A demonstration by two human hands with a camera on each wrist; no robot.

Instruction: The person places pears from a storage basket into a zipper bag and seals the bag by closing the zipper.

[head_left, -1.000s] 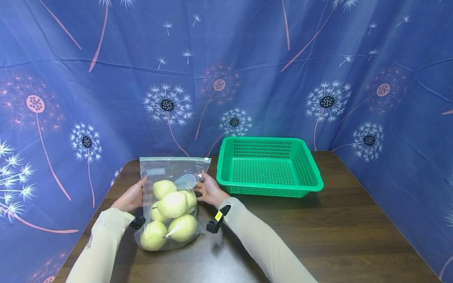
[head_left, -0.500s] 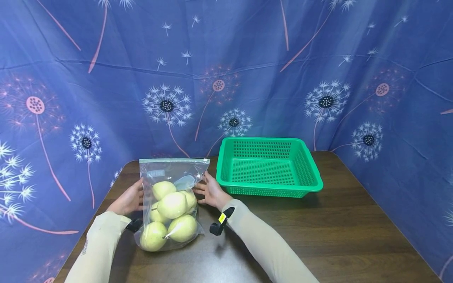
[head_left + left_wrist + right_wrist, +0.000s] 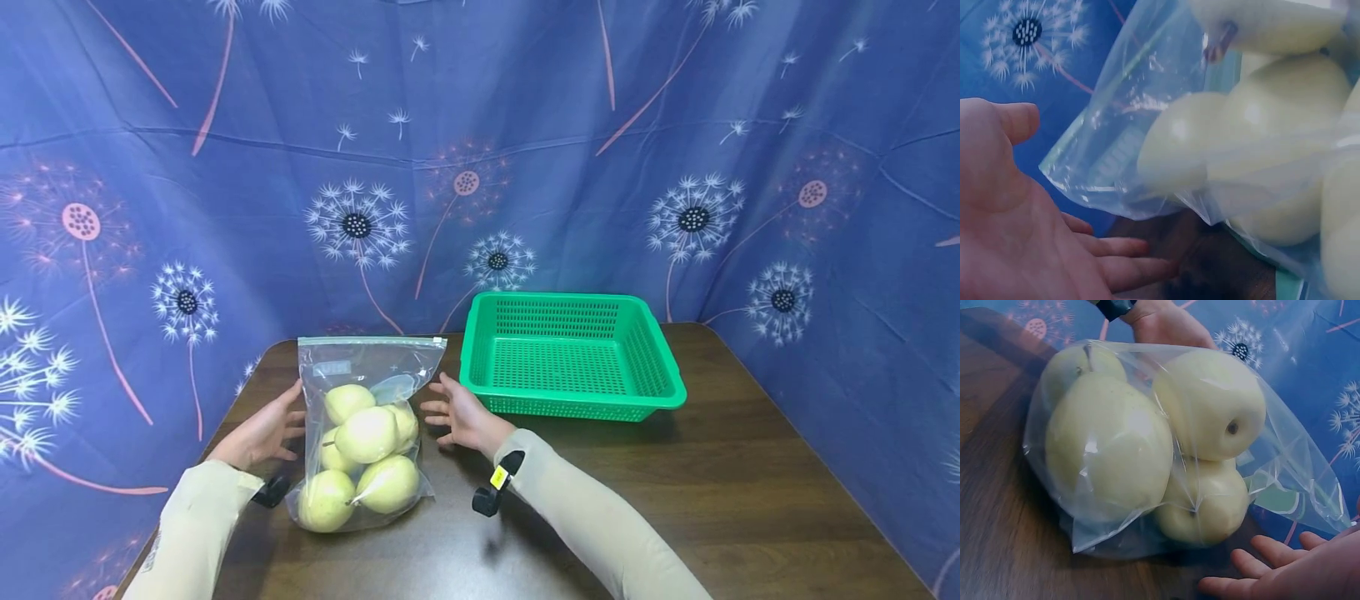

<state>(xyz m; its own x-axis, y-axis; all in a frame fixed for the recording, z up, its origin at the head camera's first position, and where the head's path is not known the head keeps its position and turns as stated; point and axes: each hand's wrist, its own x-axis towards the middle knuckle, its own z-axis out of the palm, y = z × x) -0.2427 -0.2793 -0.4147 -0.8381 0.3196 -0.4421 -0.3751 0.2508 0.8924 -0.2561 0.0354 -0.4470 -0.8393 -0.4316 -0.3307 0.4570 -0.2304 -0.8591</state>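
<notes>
A clear zip bag (image 3: 371, 352) stands on the left half of the table, its top edge straight and a small slider at the right end. Several pale yellow-green pears (image 3: 367, 435) fill its lower part. My left hand (image 3: 258, 432) is at the bag's left side, fingers spread; the left wrist view shows a gap between the palm (image 3: 1022, 212) and the plastic. On the other side my right hand (image 3: 467, 417) faces the bag with loosely extended fingers (image 3: 1257, 565), holding nothing. Black cameras are strapped to both wrists.
A green plastic basket (image 3: 570, 392) with slotted walls sits at the back of the brown wooden table (image 3: 712, 500), right of my right hand. Blue cloth (image 3: 570, 208) with a dandelion print hangs behind the table and at both sides.
Both hands have let go of the bag and drawn apart, the left one leftward and the right one rightward. The bag stays upright in nearly the same spot; the basket has not moved.
</notes>
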